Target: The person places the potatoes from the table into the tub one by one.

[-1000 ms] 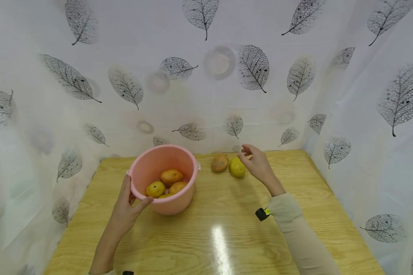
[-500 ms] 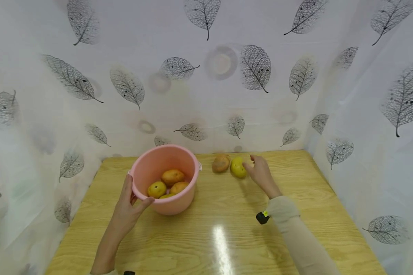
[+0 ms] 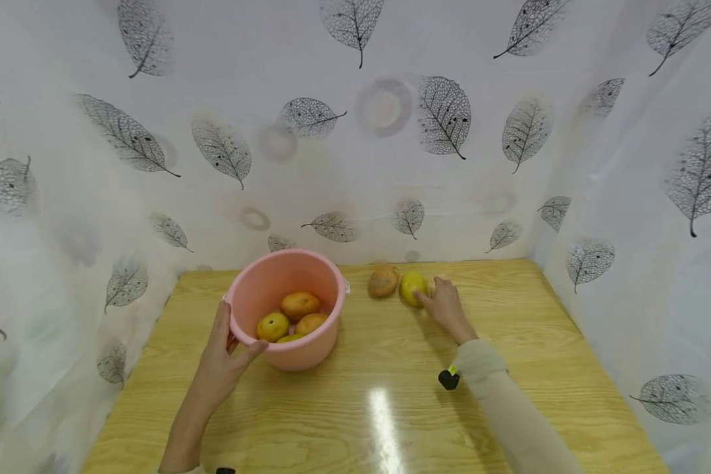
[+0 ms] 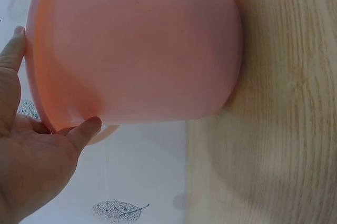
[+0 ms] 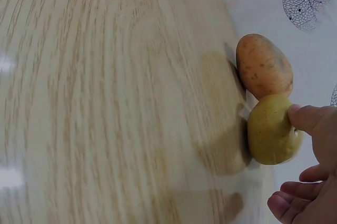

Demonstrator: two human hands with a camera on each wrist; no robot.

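Note:
My left hand holds the rim of a pink bucket, thumb along the front and fingers at its left side. The left wrist view shows the thumb against the outer wall of the bucket. Inside lie potatoes and a yellow pear, with another yellow one partly hidden by the rim. On the table, a yellow pear sits beside a brown potato. My right hand is at the pear's right side, thumb tip at its surface, other fingers spread apart from it.
The wooden table ends at the back against a white curtain printed with leaves. Curtain also hangs along both sides. A white handle joint juts from the bucket's right side, towards the potato.
My right hand has come down from above the pear to its right side, the thumb now at the pear. My left hand stays on the bucket. The view has shifted slightly.

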